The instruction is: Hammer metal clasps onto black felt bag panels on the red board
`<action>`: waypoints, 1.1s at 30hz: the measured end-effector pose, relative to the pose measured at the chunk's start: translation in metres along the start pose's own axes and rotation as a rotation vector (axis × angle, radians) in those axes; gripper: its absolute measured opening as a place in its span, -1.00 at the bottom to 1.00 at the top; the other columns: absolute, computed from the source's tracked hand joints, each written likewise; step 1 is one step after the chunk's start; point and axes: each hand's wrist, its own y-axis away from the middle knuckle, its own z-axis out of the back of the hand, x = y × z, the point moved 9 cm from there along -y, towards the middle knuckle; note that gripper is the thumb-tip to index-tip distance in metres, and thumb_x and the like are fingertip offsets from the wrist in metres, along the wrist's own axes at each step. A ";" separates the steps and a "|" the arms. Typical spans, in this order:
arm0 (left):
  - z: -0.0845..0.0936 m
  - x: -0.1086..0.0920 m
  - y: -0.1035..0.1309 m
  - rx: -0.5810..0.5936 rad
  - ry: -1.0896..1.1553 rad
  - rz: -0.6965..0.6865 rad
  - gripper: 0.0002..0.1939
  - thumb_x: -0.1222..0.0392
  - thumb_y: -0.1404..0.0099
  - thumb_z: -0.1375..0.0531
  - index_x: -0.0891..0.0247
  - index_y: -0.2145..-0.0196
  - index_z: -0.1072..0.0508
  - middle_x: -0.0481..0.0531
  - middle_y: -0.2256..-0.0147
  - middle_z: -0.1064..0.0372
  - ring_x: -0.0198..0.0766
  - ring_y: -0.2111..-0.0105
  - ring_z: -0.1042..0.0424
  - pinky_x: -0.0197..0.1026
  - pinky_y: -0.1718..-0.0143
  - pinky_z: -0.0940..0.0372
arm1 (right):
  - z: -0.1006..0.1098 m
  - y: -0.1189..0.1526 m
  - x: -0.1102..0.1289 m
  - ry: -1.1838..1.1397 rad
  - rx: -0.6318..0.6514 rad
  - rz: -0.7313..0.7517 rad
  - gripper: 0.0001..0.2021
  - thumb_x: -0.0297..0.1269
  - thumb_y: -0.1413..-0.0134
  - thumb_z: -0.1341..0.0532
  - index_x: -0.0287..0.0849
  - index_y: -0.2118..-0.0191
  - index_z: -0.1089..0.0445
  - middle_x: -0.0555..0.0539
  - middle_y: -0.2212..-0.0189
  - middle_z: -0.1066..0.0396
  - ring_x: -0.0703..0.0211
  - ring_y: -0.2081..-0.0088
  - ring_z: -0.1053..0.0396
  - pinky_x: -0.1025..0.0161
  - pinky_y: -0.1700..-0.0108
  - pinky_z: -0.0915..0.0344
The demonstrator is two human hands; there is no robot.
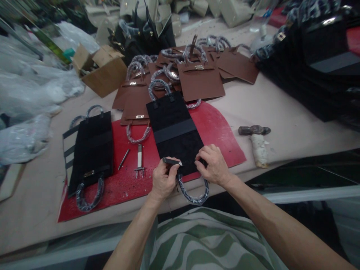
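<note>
A black handbag panel (180,129) with plastic-wrapped handles at both ends lies flat on the red mat (222,135) in front of me. Over its near left edge, my left hand (164,178) is closed around a dark, pen-like tool (171,161) with a pale tip pointing right. My right hand (212,165) pinches at the panel's near right edge, and whatever its fingers hold is hidden. Below both hands a wrapped handle loop (194,195) hangs over the table's edge.
A hammer (257,144) lies at the right. On the mat's left are a pronged punch (139,161), a thin metal rod (123,159) and stacked black panels (94,150). Behind sit brown panels (201,82), a cardboard box (102,71) and a black pile (306,71).
</note>
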 end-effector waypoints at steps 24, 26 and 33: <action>-0.019 -0.019 -0.001 0.003 -0.186 -0.198 -0.88 0.33 -0.34 -0.13 0.24 0.18 -0.43 0.05 0.26 -0.51 -0.23 0.25 -0.53 -0.23 0.19 -0.41 | 0.005 0.001 0.001 -0.056 -0.016 0.007 -0.97 -0.34 -0.09 -0.24 -0.16 0.35 -0.40 -0.08 0.31 -0.40 0.06 0.23 -0.25 0.12 0.16 -0.13; -0.020 -0.018 -0.001 -0.003 -0.196 -0.190 -0.88 0.32 -0.34 -0.13 0.23 0.18 -0.42 0.05 0.26 -0.51 -0.22 0.25 -0.52 -0.22 0.18 -0.40 | 0.015 0.001 0.000 -0.061 -0.021 0.015 -0.97 -0.34 -0.12 -0.23 -0.16 0.30 -0.41 -0.08 0.27 -0.44 0.07 0.19 -0.30 0.14 0.12 -0.19; -0.023 -0.015 0.000 0.003 -0.205 -0.192 -0.84 0.34 -0.31 -0.11 0.21 0.16 -0.39 0.03 0.29 -0.46 -0.24 0.29 -0.49 -0.24 0.23 -0.38 | 0.097 0.011 -0.070 0.242 -0.222 -0.276 -0.84 -0.32 -0.14 -0.17 -0.25 0.19 -0.41 -0.33 0.13 -0.41 -0.20 0.02 -0.30 -0.09 -0.07 -0.17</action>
